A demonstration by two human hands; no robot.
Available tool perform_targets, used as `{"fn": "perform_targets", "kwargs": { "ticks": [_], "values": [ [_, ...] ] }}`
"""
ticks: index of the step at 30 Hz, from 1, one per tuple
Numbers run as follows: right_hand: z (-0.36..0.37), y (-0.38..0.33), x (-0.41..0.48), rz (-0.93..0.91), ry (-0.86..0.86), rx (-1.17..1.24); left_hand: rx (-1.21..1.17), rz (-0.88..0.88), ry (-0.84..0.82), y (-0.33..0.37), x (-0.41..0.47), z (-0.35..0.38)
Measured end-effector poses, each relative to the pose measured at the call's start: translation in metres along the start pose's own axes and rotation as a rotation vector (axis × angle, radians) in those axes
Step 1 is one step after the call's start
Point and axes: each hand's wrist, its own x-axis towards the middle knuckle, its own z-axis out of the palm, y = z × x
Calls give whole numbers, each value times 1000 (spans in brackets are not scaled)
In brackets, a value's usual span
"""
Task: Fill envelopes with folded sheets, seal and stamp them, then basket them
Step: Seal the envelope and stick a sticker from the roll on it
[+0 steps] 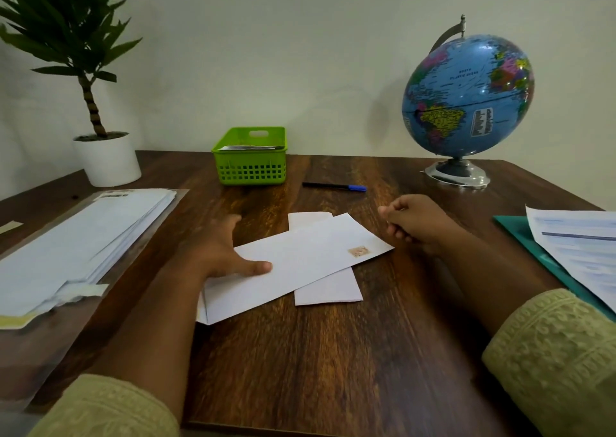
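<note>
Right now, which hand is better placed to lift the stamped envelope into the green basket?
Left. The left hand already presses on the stamped envelope, directly below the green basket. The right hand is curled beside the envelope's stamped end.

1. Left hand (223, 253), left of frame centre: palm down, fingers (233, 221) spread forward, thumb extended rightward.
2. Right hand (416, 221), right of centre: fingers curled into a loose fist.
3. Both forearms bare, green sleeves at lower corners.
</note>
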Motion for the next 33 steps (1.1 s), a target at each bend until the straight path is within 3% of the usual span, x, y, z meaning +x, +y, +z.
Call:
{"fn": "perform_targets", "kwargs": {
  "ticks": [7, 11, 13, 16, 19, 24, 27, 29, 31, 33],
  "values": [
    [6, 2, 2, -94, 198, -131, -44, -37, -57, 0, 5, 4],
    [10, -2, 1, -137, 217, -289, -456, 18, 132, 1, 6, -6],
    [16, -8, -5, -132, 142, -388, -593, 4, 365, 4, 8, -9],
    [33, -17, -18, -137, -116, -545, -870, -98, 657, 10, 11, -6],
    [50, -22, -30, -219, -307, -713, -1057, -146, 697, 16, 10, 2],
    [45, -28, -34, -280, -342, -767, -877, -250, 488, 17, 7, 15],
    [28, -22, -25, -226, -310, -752, -513, -333, 403, 13, 5, 13],
    [20, -16, -19, -162, -216, -804, -227, -354, 435, 10, 2, 10],
    [19, -12, -15, -147, -66, -913, -20, -176, 478, 12, 3, 15],
    [22, -10, -15, -145, -17, -969, 97, 71, 346, 19, 4, 25]
  ]
}}
